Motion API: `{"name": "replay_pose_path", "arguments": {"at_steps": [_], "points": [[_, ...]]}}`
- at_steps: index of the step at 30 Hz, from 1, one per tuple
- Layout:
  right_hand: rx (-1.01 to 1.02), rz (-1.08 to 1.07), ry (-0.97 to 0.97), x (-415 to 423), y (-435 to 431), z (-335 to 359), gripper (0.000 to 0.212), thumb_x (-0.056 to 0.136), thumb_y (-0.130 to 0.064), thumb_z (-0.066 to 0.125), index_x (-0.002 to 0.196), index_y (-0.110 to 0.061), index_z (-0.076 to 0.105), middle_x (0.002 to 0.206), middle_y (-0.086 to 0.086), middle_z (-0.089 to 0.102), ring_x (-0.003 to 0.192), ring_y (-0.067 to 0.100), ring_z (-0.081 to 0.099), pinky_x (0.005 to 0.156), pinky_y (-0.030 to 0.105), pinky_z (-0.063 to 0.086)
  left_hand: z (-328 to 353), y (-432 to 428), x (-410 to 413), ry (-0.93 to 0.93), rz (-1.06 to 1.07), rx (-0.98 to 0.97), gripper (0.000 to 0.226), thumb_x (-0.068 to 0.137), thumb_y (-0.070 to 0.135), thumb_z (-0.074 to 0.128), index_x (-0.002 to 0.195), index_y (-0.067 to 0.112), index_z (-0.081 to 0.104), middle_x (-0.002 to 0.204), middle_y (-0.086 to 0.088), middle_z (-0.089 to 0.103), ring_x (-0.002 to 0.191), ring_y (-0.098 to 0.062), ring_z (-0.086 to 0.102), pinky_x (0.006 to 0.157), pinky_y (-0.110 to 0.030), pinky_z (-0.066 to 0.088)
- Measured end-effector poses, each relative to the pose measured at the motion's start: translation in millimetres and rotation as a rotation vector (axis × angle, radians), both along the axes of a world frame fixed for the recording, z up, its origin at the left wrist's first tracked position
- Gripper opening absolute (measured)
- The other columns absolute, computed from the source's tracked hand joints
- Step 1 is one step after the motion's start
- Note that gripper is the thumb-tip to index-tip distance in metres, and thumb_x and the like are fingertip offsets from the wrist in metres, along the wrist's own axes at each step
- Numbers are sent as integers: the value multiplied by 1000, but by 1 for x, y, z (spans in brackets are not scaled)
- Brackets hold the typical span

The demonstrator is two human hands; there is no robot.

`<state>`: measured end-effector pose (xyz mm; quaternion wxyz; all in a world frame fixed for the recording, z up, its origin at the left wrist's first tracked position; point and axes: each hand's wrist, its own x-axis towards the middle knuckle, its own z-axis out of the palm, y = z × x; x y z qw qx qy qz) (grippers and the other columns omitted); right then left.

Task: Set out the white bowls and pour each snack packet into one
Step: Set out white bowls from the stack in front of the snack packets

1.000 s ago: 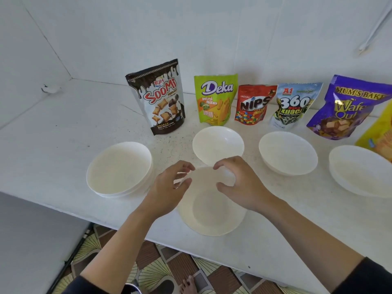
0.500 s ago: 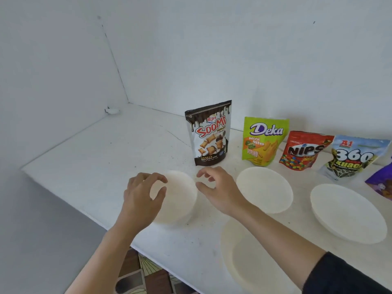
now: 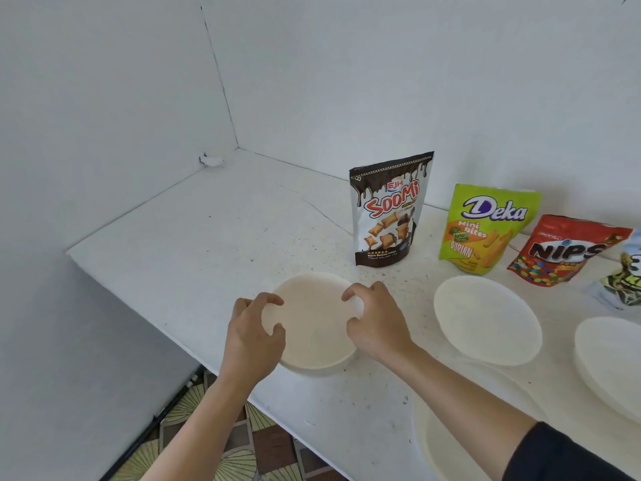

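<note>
White shelf (image 3: 208,237) fills your view, speckled, set into a corner of plain white walls, patterned floor (image 3: 215,456) below its front edge. Bare surface lies open to your left. Your left hand (image 3: 253,335) and right hand (image 3: 376,324) clasp opposite rims of a white bowl (image 3: 314,324) near that edge, fingers curled over it. The Soomi packet (image 3: 388,210) stands upright behind.

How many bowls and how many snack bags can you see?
Bowls: 4, one held, one by the Deka bag, one at the right edge, one under the right arm.
Bags: 4, Soomi, Deka, Nips, one cut off.
Total: 8
</note>
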<state>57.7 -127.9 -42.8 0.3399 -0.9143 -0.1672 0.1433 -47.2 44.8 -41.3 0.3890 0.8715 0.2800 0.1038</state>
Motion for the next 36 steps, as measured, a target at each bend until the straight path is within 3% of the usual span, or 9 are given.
{"name": "replay_pose_path", "arguments": {"at_steps": [7,15,18,21,24,26,30,34,36], "points": [[-74,14,-39,8,-4,5,50,81,0,60,123,-27,61,116,4,58,92,18,51,72,25,44,-2,3,7,25,-52,15,58,89,-11,44,130,26,60,98,0,45,67,-18,52,53,-15,44],[6,40,3,9,-11,7,50,85,5,52,125,-25,57,116,6,58,96,18,51,74,28,45,-1,-3,6,-13,-71,-39,62,92,-13,39,137,27,55,101,-1,47,73,-13,49,62,-9,43],[66,57,32,11,-13,12,49,83,8,48,118,-25,55,109,7,60,90,22,59,68,38,53,3,-5,5,-7,-74,-97,64,94,-12,36,140,30,52,110,1,50,84,-3,49,66,-7,42],[72,70,89,13,-16,15,50,82,9,44,118,-24,55,106,6,61,78,18,58,56,33,46,6,-8,6,-6,-85,-179,65,94,-11,32,141,29,51,127,6,49,102,-5,50,82,-14,42],[111,61,92,8,-18,14,57,83,11,43,128,-23,56,132,2,56,103,17,55,75,26,46,6,-7,5,4,-104,-206,69,93,-13,31,145,29,48,143,15,43,137,-13,37,111,-28,33],[164,42,86,5,-20,17,61,84,11,43,133,-24,55,142,-2,51,108,11,54,80,23,44,9,-5,5,-18,-131,-192,72,92,-14,32,148,28,46,149,20,41,147,-12,30,116,-29,29],[224,16,45,4,-24,30,63,83,11,44,130,-28,57,138,-4,51,122,11,47,88,24,38,21,-2,6,-62,-156,-182,71,92,-14,33,144,32,50,147,27,37,151,-10,25,118,-28,25],[322,-46,46,7,-41,49,61,82,12,42,124,-28,61,86,-19,48,71,-2,43,55,11,33,42,-10,16,-135,-186,-205,72,92,-14,34,137,38,55,145,25,46,148,-13,33,123,-41,29],[377,-86,51,8,-55,55,63,81,13,40,119,-30,64,84,-12,53,59,1,43,48,11,32,53,-20,23,-172,-197,-256,72,91,-14,35,135,38,58,141,24,50,141,-8,40,121,-39,32]]}}
